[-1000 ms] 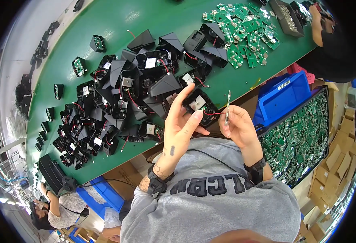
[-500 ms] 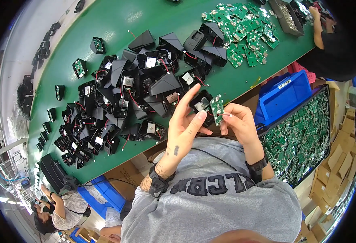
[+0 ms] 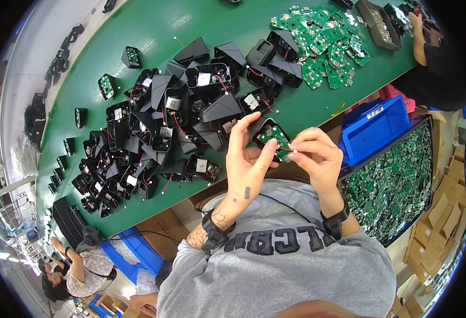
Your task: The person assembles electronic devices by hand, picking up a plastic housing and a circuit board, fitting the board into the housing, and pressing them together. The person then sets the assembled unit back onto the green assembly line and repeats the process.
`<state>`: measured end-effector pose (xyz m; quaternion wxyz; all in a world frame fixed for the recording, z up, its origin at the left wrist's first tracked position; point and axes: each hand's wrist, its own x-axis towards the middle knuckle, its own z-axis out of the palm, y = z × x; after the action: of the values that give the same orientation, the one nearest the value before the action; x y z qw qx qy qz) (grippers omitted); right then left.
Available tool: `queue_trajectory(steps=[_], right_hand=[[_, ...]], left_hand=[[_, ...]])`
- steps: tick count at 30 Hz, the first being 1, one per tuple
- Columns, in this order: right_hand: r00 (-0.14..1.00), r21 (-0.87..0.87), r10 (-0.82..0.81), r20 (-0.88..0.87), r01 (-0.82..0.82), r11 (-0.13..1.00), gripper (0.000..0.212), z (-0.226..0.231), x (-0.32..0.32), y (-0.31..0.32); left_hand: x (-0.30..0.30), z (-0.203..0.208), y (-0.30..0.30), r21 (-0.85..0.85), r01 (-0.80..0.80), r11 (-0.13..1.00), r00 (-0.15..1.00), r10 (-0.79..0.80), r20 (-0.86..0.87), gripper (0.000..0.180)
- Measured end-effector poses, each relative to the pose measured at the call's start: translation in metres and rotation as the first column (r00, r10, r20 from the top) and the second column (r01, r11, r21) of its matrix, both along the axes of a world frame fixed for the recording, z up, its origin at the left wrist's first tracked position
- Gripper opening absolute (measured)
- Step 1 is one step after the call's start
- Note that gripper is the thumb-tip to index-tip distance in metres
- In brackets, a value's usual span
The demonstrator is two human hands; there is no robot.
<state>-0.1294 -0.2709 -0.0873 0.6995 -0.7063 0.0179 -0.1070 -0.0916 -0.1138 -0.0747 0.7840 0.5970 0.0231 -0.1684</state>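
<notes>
The green circuit board (image 3: 276, 139), probably light, stiff and fragile, best held by its edges, lies at the mouth of a black housing (image 3: 260, 129) gripped by the left hand (image 3: 250, 165), the right hand (image 3: 320, 160) pinching a red lead (image 3: 286, 149).

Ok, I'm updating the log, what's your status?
Left hand holding black housing. Right hand at edge of green board, over housing's opening. Red wire at that edge, possibly in the way.

Green table (image 3: 100, 58), off near edge, right end — blue bin (image 3: 369, 139), pink crate (image 3: 401, 95), cardboard boxes (image 3: 447, 218); left end — second blue bin (image 3: 147, 253).
</notes>
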Motion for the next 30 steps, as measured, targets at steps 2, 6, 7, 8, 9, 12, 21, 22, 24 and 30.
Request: queue_trajectory(steps=[2, 6, 7, 8, 9, 12, 21, 22, 24, 30], right_hand=[[0.986, -0.142, 0.048, 0.158, -0.026, 0.99, 0.016, -0.007, 0.002, -0.003], [0.991, -0.154, 0.049, 0.127, -0.03, 0.988, 0.01, -0.009, 0.003, 0.004], [0.993, -0.113, 0.042, 0.108, -0.03, 0.993, 0.008, -0.007, 0.005, 0.01], [0.995, -0.072, 0.036, 0.088, -0.03, 0.997, 0.008, -0.004, 0.006, 0.013], [0.995, -0.072, 0.039, 0.088, -0.032, 0.997, 0.008, 0.0, 0.006, 0.012], [0.992, -0.305, 0.077, -0.105, -0.106, 0.946, 0.012, 0.01, 0.006, 0.006], [0.972, -0.372, 0.122, -0.203, -0.192, 0.908, 0.011, 0.022, 0.011, 0.002], [0.972, -0.382, 0.13, -0.198, -0.198, 0.903, 0.01, 0.023, 0.011, 0.002], [0.971, -0.389, 0.138, -0.196, -0.206, 0.898, 0.01, 0.023, 0.012, 0.002], [0.94, -0.257, 0.178, -0.29, -0.256, 0.932, 0.012, 0.014, 0.013, 0.001]], left_hand=[[0.001, -0.001, 0.0, 0.081, -0.012, 0.997, 0.999, 0.008, 0.052, 0.052], [-0.002, 0.0, -0.002, 0.09, 0.009, 0.996, 0.999, -0.006, -0.038, 0.052], [-0.002, -0.002, -0.003, 0.09, 0.006, 0.996, 0.999, -0.003, -0.038, 0.052], [-0.002, -0.004, -0.004, 0.027, -0.033, 0.999, 0.999, 0.033, -0.006, 0.053], [-0.002, -0.007, -0.004, -0.036, -0.071, 0.997, 0.997, 0.072, 0.025, 0.055], [-0.001, -0.013, 0.002, -0.004, -0.074, 0.997, 0.986, 0.073, 0.151, 0.055], [0.001, -0.01, 0.014, 0.396, -0.097, 0.913, 0.842, -0.137, 0.521, 0.053], [0.003, -0.01, 0.016, 0.433, -0.113, 0.894, 0.787, -0.185, 0.588, 0.055], [0.006, -0.012, 0.019, 0.47, -0.132, 0.873, 0.726, -0.237, 0.645, 0.057], [0.015, -0.013, 0.026, 0.572, -0.083, 0.816, 0.56, -0.437, 0.704, 0.064]])
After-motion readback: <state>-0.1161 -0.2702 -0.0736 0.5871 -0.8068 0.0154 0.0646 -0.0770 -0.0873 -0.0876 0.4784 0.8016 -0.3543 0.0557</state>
